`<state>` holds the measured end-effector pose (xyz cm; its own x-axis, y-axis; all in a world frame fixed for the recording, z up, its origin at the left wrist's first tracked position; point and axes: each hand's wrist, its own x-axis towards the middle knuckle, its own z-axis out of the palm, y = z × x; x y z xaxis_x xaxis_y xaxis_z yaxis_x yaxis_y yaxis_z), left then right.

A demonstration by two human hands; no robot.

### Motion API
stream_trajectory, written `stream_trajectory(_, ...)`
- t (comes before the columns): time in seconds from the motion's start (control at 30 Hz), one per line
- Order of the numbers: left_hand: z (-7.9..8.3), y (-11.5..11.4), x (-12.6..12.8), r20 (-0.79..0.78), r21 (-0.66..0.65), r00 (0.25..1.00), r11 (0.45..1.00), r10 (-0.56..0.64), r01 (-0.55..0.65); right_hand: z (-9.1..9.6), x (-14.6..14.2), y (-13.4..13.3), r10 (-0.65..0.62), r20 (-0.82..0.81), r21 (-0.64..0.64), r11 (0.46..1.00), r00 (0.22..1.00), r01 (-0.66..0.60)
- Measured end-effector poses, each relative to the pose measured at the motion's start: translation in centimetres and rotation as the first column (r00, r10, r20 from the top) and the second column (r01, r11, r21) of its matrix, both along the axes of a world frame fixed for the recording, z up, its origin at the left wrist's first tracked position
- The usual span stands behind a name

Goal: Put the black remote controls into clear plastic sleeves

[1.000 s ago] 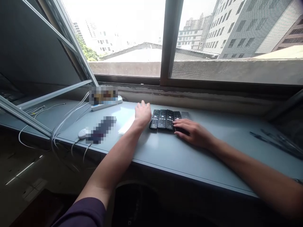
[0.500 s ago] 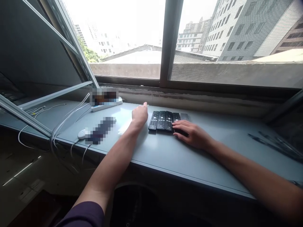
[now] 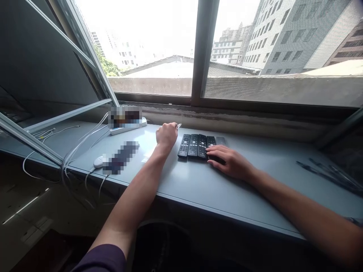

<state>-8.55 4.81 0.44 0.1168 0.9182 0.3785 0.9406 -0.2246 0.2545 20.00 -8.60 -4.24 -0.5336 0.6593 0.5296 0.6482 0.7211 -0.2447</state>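
Note:
Several black remote controls [image 3: 193, 146] lie side by side on the grey-blue desk [image 3: 181, 185]. My right hand [image 3: 231, 160] rests at the right end of the row. Its thumb and fingers close around the lower end of one black remote control [image 3: 211, 140], covering part of it. A flat grey piece [image 3: 220, 140] shows just beyond the fingers; its kind is unclear. Left of the row, my left hand [image 3: 166, 135] is closed above the desk. From its far side pokes a small white thing [image 3: 178, 126], mostly hidden by the fingers.
A white power strip [image 3: 129, 126], partly blurred out, sits at the back left by cables [image 3: 68, 151]. In front lie a pixelated dark object [image 3: 120, 158] and a round white charger [image 3: 98, 162]. A metal frame [image 3: 68, 110] leans at left; dark thin items [image 3: 326, 172] lie right.
My left hand has turned and shifted slightly left, its raised thumb no longer showing; the white thing's tip now sticks out. My right hand stays in place on the remote control.

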Motion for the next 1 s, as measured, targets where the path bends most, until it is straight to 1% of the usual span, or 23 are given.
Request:
stream_trajectory(0.13,-0.1,0.0,0.0,-0.025,-0.020,0.999,0.999,0.027,-0.027,0.0,0.0,0.0,0.002,0.000,0.008,1.000,1.000,-0.002)
stream_trajectory(0.2,-0.2,0.2,-0.1,-0.060,-0.063,0.997,0.996,0.053,-0.057,-0.1,0.0,0.1,0.000,-0.005,0.009,1.000,1.000,0.000)
stream_trajectory(0.3,-0.3,0.5,-0.5,-0.127,-0.168,0.988,0.980,0.085,-0.105,-0.1,0.0,0.0,0.001,-0.009,0.008,1.000,1.000,-0.001)
stream_trajectory(0.37,-0.2,0.5,-0.7,-0.107,-0.175,0.990,0.978,0.095,-0.113,0.0,-0.1,0.0,0.001,-0.013,0.009,1.000,1.000,-0.001)
stream_trajectory(0.4,-0.1,0.4,-0.7,-0.056,-0.141,0.995,0.986,0.081,-0.088,0.0,-0.1,0.0,0.000,-0.016,0.009,1.000,1.000,0.000)
stream_trajectory(0.43,-0.1,0.3,-0.6,0.021,-0.082,0.999,0.996,0.036,-0.035,0.1,-0.2,0.0,0.001,-0.019,0.011,1.000,1.000,-0.001)
stream_trajectory(0.47,0.0,0.1,-0.3,0.116,-0.005,0.992,0.999,-0.044,0.045,0.1,-0.2,0.1,0.002,-0.024,0.015,1.000,1.000,-0.001)
stream_trajectory(0.5,0.0,-0.2,0.2,0.214,0.082,0.964,0.986,-0.158,0.144,0.1,-0.2,0.1,0.000,-0.032,0.023,1.000,0.999,0.000)
stream_trajectory(0.53,0.0,-0.5,0.8,0.308,0.171,0.905,0.953,-0.293,0.250,0.1,-0.2,0.2,-0.004,-0.044,0.036,0.999,0.999,0.006)
stream_trajectory(0.57,-0.1,-0.9,1.5,0.391,0.254,0.818,0.904,-0.422,0.345,0.1,-0.2,0.2,-0.015,-0.059,0.053,0.998,0.998,0.018)
stream_trajectory(0.6,-0.3,-1.2,2.3,0.466,0.316,0.714,0.852,-0.523,0.418,0.1,-0.1,0.3,-0.031,-0.076,0.072,0.997,0.997,0.036)
stream_trajectory(0.63,-0.6,-1.6,3.1,0.536,0.356,0.602,0.805,-0.592,0.474,0.1,0.0,0.4,-0.052,-0.092,0.087,0.994,0.994,0.060)
stream_trajectory(0.67,-0.8,-1.9,3.9,0.601,0.365,0.492,0.764,-0.630,0.533,0.0,0.0,0.4,-0.074,-0.105,0.096,0.992,0.992,0.084)
stream_trajectory(0.7,-1.2,-2.1,4.5,0.665,0.352,0.389,0.727,-0.637,0.590,-0.1,0.1,0.5,-0.095,-0.113,0.100,0.989,0.989,0.106)
stream_trajectory(0.77,-1.7,-2.5,5.5,0.783,0.275,0.225,0.647,-0.580,0.711,-0.3,0.3,0.6,-0.130,-0.120,0.099,0.985,0.984,0.142)
stream_trajectory(0.8,-1.8,-2.7,5.7,0.833,0.234,0.165,0.606,-0.528,0.760,-0.4,0.3,0.7,-0.141,-0.121,0.098,0.983,0.982,0.154)
stream_trajectory(0.87,-1.8,-3.0,5.9,0.904,0.170,0.082,0.529,-0.420,0.832,-0.5,0.4,0.7,-0.137,-0.122,0.100,0.984,0.983,0.150)
stream_trajectory(0.9,-1.6,-3.2,5.9,0.926,0.155,0.050,0.499,-0.374,0.852,-0.5,0.4,0.7,-0.115,-0.116,0.099,0.987,0.987,0.126)
stream_trajectory(0.97,-1.0,-3.6,5.7,0.953,0.153,-0.008,0.459,-0.301,0.875,-0.3,0.2,0.5,-0.036,-0.088,0.091,0.995,0.995,0.044)
stream_trajectory(1.0,-0.7,-3.8,5.6,0.963,0.159,-0.038,0.450,-0.267,0.879,-0.1,0.0,0.3,0.008,-0.070,0.085,0.996,0.998,-0.002)
